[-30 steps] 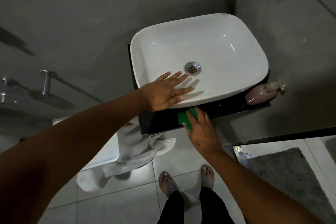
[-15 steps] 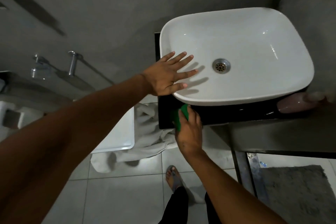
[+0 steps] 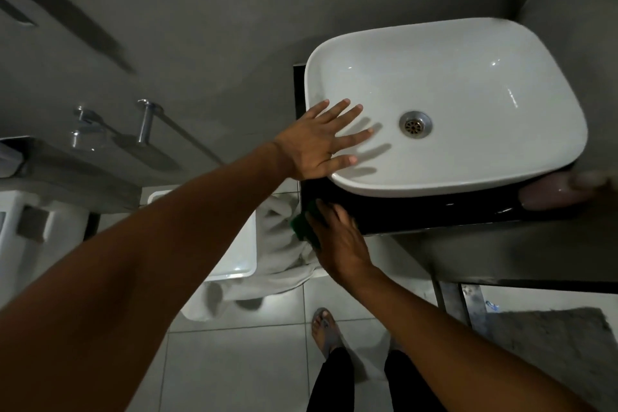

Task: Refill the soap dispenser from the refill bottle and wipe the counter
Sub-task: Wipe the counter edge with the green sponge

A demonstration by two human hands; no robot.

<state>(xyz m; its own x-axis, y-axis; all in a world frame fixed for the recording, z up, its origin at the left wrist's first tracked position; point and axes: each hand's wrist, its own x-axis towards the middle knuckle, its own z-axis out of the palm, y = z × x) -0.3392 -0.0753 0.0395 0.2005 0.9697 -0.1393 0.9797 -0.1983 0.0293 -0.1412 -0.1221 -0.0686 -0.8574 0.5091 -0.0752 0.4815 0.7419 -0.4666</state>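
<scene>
Left hand (image 3: 317,140) splayed on basin (image 3: 468,77); right hand (image 3: 337,237) pressing green cloth (image 3: 302,222).

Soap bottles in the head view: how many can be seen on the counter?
1. A pinkish soap bottle lies blurred at the dark counter's far right end, beside the white basin. Another could sit outside the frame.

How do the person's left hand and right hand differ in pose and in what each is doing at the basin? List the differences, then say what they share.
The left hand lies open, fingers spread, on the white basin's rim; the right hand presses a green cloth.
The left hand holds nothing; the right hand covers most of the cloth.
The left hand sits higher, on the basin; the right hand is lower, at the black counter's front left corner.
Both are bare and palm down.
</scene>
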